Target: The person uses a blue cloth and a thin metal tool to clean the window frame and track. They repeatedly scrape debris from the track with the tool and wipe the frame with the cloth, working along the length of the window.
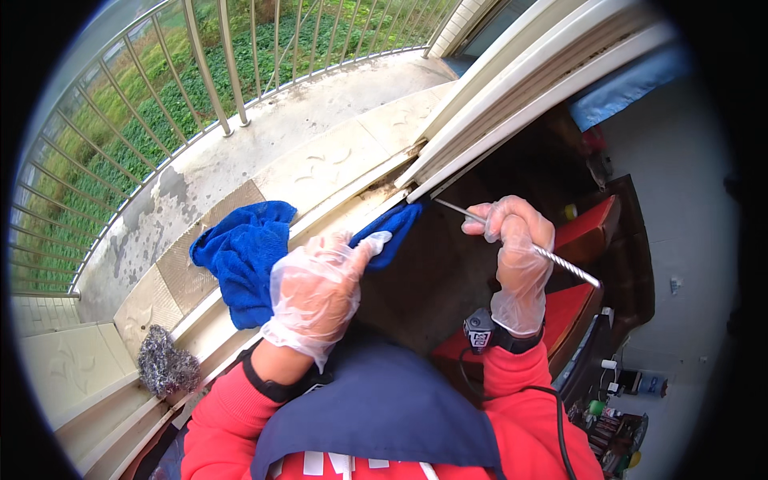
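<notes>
My left hand (317,282), in a clear disposable glove, grips a blue microfibre cloth (249,258). Most of the cloth drapes over the sliding window's sill track (336,216). A fold of it shows past my thumb, close to the lower corner of the white window sash (480,138). My right hand (517,240), gloved the same way, is closed around a slim metal rod (567,267) with a spiral-twisted end. The rod's plain thin end points at that sash corner; whether it touches is unclear. Dark dirt marks the track beside the sash.
A steel wool scourer (167,362) rests on the track at the lower left. Outside the tiled ledge (336,159) stands a metal railing (228,66). Indoors are red-seated chairs (591,225), a blue curtain (630,84) and cluttered small items (612,432). A cable (561,420) runs along my right sleeve.
</notes>
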`<state>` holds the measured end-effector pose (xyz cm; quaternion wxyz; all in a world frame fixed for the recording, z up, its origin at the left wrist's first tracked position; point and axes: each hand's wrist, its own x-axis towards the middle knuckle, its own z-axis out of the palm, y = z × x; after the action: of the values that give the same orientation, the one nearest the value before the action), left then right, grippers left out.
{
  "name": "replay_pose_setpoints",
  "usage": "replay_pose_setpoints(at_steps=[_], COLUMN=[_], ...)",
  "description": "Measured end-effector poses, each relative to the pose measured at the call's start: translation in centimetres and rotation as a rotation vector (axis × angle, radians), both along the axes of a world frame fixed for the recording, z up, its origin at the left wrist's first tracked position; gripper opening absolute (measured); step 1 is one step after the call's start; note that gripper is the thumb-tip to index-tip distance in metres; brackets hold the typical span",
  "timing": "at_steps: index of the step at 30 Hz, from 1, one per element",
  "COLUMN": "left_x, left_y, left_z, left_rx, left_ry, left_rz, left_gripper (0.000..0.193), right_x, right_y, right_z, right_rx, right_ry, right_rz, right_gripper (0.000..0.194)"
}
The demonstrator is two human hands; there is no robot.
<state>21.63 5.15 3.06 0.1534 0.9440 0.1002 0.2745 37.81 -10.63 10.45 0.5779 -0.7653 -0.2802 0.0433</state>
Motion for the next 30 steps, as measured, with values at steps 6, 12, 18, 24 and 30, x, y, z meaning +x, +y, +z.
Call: replay_pose_setpoints(at_steps=[6, 12, 18, 24, 30], left_x=[1.3, 1.9, -0.5, -0.4, -3.1], left_y=[-0.8, -0.6, 0.4, 0.7, 2.5], left_z=[-1.8, -1.7, -0.9, -0.2, 1.1], left_rx=[0.054, -0.13, -0.136, -0.132, -0.202], left_ry=[0.146, 0.209, 0.201, 0.238, 0.32], left_rz=[0.038, 0.132, 0.144, 0.126, 0.293], left_gripper=[0.037, 0.019, 0.021, 0.021, 0.02], right_x=[1.0, -0.1, -1.2, -0.1, 1.2], right_y=[-0.3, 0.5, 0.3, 1.4, -0.8], right_z=[-2.9, -4.1, -4.8, -3.8, -0.1], right_rx=[-0.053, -0.068, -0.158, -0.117, 0.038], right_ry=[-0.018, -0.049, -0.299, -0.307, -0.013], right_rz=[0.098, 0.095, 0.101, 0.138, -0.025], right_gripper=[0.022, 0.02, 0.015, 0.018, 0.023])
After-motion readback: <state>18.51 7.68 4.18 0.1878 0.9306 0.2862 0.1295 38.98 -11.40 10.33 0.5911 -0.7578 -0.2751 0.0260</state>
